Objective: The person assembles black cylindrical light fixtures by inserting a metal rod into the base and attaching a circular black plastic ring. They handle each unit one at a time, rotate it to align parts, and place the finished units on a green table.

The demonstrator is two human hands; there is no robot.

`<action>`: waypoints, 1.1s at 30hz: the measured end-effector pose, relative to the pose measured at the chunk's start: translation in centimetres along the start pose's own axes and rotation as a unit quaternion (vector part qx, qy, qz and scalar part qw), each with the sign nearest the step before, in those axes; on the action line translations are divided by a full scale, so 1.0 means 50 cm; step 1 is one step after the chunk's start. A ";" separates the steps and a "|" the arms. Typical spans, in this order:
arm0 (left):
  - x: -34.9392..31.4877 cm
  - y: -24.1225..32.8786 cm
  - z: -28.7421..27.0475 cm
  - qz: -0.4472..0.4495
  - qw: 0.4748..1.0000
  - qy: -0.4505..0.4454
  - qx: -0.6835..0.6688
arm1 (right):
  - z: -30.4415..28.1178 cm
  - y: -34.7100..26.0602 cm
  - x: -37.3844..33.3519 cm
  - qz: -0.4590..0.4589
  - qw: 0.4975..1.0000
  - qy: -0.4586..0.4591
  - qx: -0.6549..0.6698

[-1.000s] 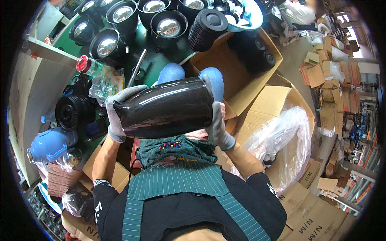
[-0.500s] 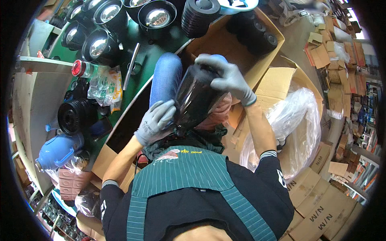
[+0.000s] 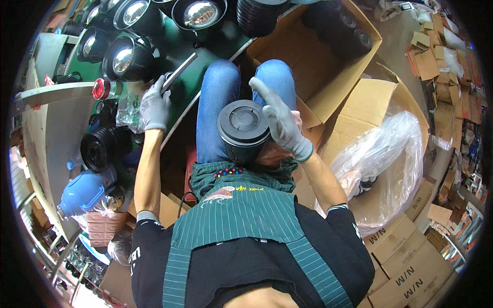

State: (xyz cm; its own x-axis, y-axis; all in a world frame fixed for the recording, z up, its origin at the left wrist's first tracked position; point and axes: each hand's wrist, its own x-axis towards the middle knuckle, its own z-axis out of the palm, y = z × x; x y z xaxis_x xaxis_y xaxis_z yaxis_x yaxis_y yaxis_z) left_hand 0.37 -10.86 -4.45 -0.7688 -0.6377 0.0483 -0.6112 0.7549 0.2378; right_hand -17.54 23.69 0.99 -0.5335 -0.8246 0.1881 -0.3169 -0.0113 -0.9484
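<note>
A black cylindrical housing (image 3: pixel 243 123) with a ringed round end facing up stands between my thighs. My right hand (image 3: pixel 283 122), in a grey glove, is beside its right rim with the fingers stretched out and the thumb side raised; whether it touches the housing I cannot tell. My left hand (image 3: pixel 154 107), gloved in grey too, is over the green table at the left, its fingers closed round the near end of a thin silver metal bar (image 3: pixel 179 72). The bar tilts up and away to the right.
Several black lamp housings with shiny reflectors (image 3: pixel 199 14) crowd the far side of the green table (image 3: pixel 177 105). Near its left edge are a red-lidded jar (image 3: pixel 101 89), stacked black rings (image 3: pixel 97 150) and a blue jug (image 3: pixel 82 192). Cardboard boxes (image 3: pixel 362 102) stand on the right, one lined with clear plastic.
The black housing has gone from lying tilted in both hands to standing ringed end up in my lap. My left hand has moved left and picked up the metal bar from the table.
</note>
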 end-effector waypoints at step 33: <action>-0.298 0.414 -0.260 0.093 0.988 -0.100 -0.077 | 0.061 0.077 0.104 0.248 0.843 -0.111 0.464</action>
State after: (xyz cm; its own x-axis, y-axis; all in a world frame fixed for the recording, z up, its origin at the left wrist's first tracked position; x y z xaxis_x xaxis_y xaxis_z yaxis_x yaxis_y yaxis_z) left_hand 1.63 12.25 12.38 -0.8961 -0.4360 -0.0833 -0.4321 0.8140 0.3881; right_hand -19.13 17.62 -2.46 -0.2272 -0.9424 -0.2456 0.7075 0.0135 -0.7066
